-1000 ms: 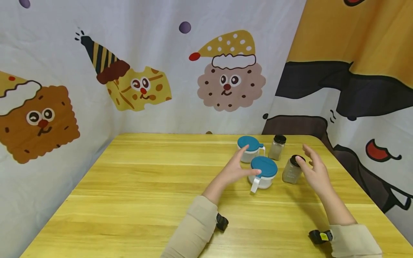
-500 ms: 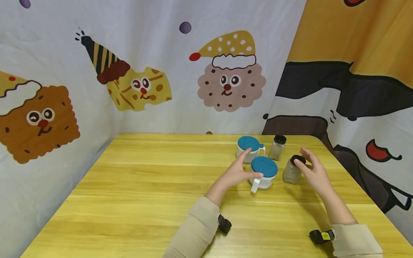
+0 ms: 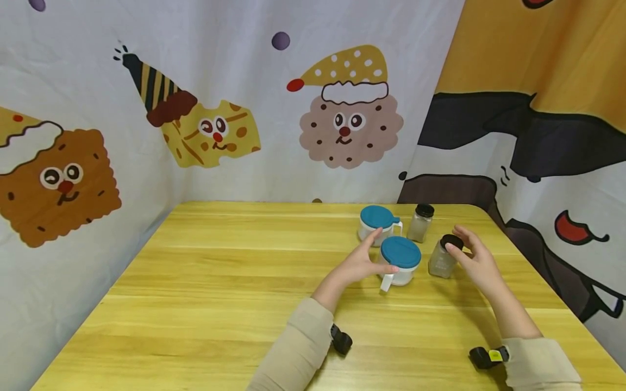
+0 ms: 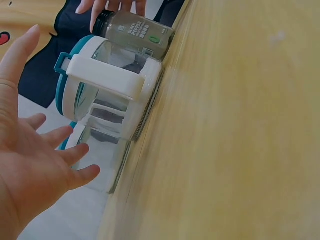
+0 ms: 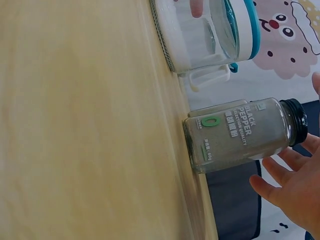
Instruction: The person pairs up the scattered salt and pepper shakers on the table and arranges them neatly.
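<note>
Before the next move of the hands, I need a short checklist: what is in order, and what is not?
1. Front pot upright, lid on: ok.
2. Pepper jar upright, cap on: ok.
3. Front pot apart from pepper jar: ok.
4. Front pot apart from rear pot: cannot tell, overlapping in view.
5. Left hand gripping front pot: not ok, fingers spread.
6. Right hand gripping pepper jar: not ok, open beside the cap.

Black-capped jar [image 5: 240,136] near the right edge of the table [image 3: 195,315]: white print [image 5: 243,120] reads "BLACK PEPPER SELECTION QUALITY", beside Chinese characters [image 5: 231,124].
</note>
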Demonstrator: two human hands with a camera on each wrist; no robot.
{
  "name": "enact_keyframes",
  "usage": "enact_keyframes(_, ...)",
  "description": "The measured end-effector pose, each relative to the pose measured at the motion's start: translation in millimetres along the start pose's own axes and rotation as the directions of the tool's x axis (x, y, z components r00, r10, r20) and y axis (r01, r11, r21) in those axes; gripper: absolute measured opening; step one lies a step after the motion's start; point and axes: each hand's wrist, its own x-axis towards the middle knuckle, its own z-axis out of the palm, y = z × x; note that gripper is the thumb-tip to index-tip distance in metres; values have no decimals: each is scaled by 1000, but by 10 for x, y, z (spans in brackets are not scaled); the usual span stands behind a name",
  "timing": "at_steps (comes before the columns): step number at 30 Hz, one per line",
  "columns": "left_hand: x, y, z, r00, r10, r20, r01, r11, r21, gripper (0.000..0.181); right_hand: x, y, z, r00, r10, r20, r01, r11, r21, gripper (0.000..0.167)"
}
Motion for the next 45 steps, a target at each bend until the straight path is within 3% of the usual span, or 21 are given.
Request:
enact_keyframes(9, -1, 12, 6, 1000, -6, 9, 6, 1000, 0, 98, -3, 41, -4, 1000, 16, 22, -16, 1000, 25, 65)
enact_keyframes(20, 27, -11, 22, 999, 28, 43, -28, 1000, -5, 99, 12, 96, -21, 998, 34, 45, -37, 998, 55, 66)
enact_keyframes(32, 56, -21, 90, 999, 13, 51, -13, 1000, 4, 100, 5, 141, -18, 998, 33, 52, -34, 999, 27, 64)
enact_keyframes(45, 72, -60, 212, 999, -12, -37, 8, 994, -105, 96, -5, 171, -8, 999, 19, 47, -20, 1000, 19, 61)
